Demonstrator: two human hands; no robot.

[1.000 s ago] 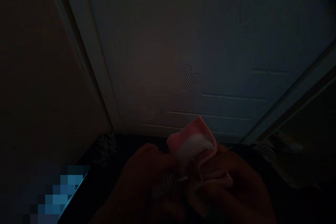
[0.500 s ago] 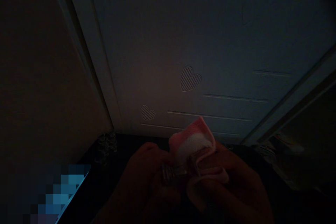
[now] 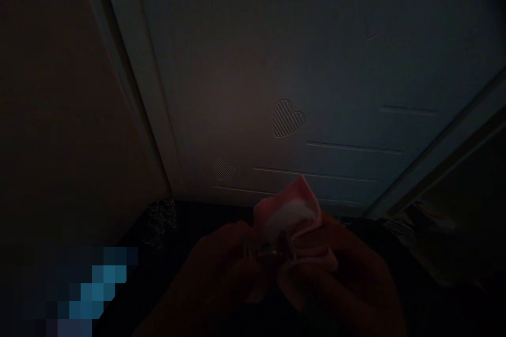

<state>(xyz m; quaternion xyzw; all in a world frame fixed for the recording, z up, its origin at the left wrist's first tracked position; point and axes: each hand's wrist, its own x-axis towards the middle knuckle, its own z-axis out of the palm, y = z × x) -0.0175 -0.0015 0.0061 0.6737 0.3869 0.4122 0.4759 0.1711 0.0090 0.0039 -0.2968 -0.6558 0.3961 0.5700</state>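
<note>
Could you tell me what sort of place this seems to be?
Probably a dim room in a home: a pale panelled door with striped heart shapes, a plain wall beside it, and hands holding a pink-and-white cloth.

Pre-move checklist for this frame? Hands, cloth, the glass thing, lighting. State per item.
1. Left hand on the small glass object: ok, fingers wrap its left end.
2. Right hand gripping the pink and white cloth: ok, cloth is bunched over the fingers.
3. Cloth touching the glass object: ok, it folds over the object's right end.
4. What the glass object is, and whether it is open or capped: cannot tell, too dark.
5. Lighting: not ok, the scene is very dim; only the cloth and the door with heart cutouts read clearly.
6. Dark surface under the hands: cannot tell what lies on it.
</note>
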